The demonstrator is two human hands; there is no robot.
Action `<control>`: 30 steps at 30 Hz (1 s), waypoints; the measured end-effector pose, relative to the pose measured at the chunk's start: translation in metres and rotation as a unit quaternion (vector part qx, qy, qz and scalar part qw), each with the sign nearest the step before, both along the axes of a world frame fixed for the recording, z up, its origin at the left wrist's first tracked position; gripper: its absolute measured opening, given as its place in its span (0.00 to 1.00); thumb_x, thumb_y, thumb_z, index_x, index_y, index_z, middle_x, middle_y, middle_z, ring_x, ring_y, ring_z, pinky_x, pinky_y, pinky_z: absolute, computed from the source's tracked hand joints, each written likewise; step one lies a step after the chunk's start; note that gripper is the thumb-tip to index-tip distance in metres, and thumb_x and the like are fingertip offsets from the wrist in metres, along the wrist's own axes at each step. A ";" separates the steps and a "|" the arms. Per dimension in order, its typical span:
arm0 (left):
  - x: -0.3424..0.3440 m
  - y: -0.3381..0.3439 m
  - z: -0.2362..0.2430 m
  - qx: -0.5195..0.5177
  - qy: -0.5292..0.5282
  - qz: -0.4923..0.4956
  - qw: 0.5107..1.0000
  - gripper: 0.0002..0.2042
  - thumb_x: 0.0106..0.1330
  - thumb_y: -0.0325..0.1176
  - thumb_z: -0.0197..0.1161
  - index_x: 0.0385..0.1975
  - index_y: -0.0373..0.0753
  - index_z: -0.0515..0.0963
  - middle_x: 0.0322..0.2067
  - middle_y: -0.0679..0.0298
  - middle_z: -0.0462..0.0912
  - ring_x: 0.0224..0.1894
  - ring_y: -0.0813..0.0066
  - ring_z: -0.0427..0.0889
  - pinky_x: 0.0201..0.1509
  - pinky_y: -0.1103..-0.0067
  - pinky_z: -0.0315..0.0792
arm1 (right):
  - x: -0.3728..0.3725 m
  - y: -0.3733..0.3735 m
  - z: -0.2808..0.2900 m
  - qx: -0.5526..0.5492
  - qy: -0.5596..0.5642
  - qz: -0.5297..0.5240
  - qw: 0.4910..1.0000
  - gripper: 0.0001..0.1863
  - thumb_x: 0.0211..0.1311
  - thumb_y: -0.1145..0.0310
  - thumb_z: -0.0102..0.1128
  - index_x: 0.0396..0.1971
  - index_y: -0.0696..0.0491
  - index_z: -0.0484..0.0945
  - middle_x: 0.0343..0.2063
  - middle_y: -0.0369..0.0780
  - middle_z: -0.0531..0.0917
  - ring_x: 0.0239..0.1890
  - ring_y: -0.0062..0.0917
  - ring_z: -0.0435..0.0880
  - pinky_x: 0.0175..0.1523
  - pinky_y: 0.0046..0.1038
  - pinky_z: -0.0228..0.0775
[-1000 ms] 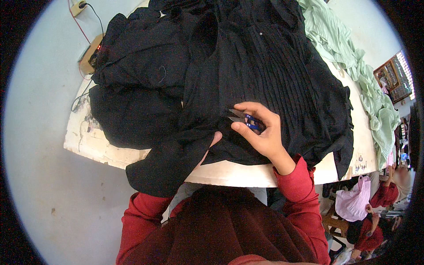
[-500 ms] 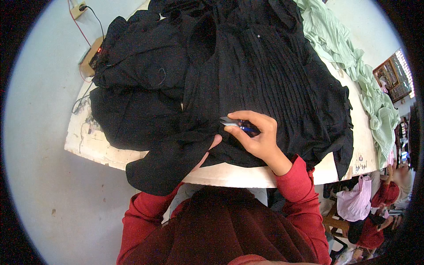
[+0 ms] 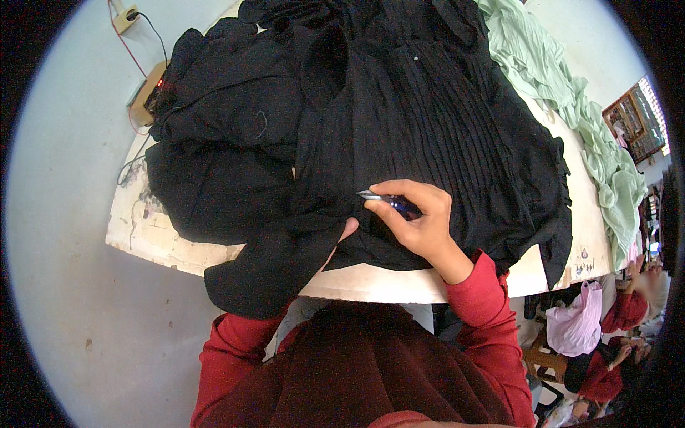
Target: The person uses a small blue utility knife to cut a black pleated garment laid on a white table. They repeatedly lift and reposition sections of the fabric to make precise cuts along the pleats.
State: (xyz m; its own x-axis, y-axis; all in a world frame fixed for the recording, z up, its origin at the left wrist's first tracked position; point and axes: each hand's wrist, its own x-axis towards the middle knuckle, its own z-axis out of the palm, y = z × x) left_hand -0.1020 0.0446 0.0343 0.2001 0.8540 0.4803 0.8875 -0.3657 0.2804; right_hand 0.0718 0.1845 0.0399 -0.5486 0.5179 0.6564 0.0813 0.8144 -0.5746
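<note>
My right hand (image 3: pixel 421 217) is closed on small blue-handled thread snips (image 3: pixel 399 205), their blades together and pointing left just above the black cloth. My left hand (image 3: pixel 347 232) is mostly hidden under a folded-over flap of black fabric (image 3: pixel 260 278), which it grips near the table's front; only a narrow strip of fingers shows. A large heap of black garments (image 3: pixel 221 178), partly finely pleated, covers most of the pale worktable (image 3: pixel 378 282). A few pale thread ends lie on it.
Light green pleated cloth (image 3: pixel 606 185) runs along the table's right. At the back left are a small box with red lights (image 3: pixel 146 93), cables and a wall socket (image 3: pixel 124 18). Co-workers (image 3: pixel 592 378) sit at lower right near a pink fabric bundle (image 3: pixel 573 321) and wooden stool.
The snips have closed from their spread position and moved slightly left and down with my right hand. My left hand stays in about the same place.
</note>
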 end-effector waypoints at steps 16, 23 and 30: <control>0.019 0.008 0.019 -0.259 -0.408 0.080 0.872 0.18 0.68 0.38 0.57 0.53 0.35 0.73 0.52 0.52 0.76 0.55 0.63 0.76 0.60 0.71 0.69 | 0.007 -0.002 0.026 0.056 -0.089 0.002 0.994 0.11 0.46 0.66 0.72 0.29 0.53 0.84 0.26 0.40 0.86 0.24 0.28 0.85 0.29 0.23 0.71; 0.020 0.005 0.011 -0.232 -0.388 0.073 0.889 0.19 0.68 0.39 0.57 0.53 0.35 0.72 0.52 0.52 0.76 0.55 0.63 0.76 0.60 0.71 0.69 | 0.009 -0.001 0.024 0.069 -0.103 -0.003 0.992 0.10 0.46 0.66 0.72 0.29 0.53 0.84 0.26 0.40 0.85 0.24 0.27 0.85 0.29 0.23 0.72; 0.024 0.003 0.006 -0.200 -0.365 0.068 0.907 0.19 0.68 0.39 0.57 0.54 0.35 0.72 0.52 0.52 0.76 0.55 0.63 0.75 0.60 0.71 0.68 | 0.005 -0.008 0.028 -0.048 -0.046 -0.003 0.998 0.11 0.47 0.66 0.71 0.29 0.55 0.83 0.26 0.42 0.85 0.27 0.26 0.86 0.33 0.22 0.74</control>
State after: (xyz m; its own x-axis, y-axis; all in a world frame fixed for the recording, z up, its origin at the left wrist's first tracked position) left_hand -0.0783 0.0475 0.0401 -0.1666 0.9821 0.0884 0.4413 -0.0059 0.8973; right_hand 0.0766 0.1766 0.0682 -0.6002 0.5797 0.5510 0.1419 0.7552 -0.6400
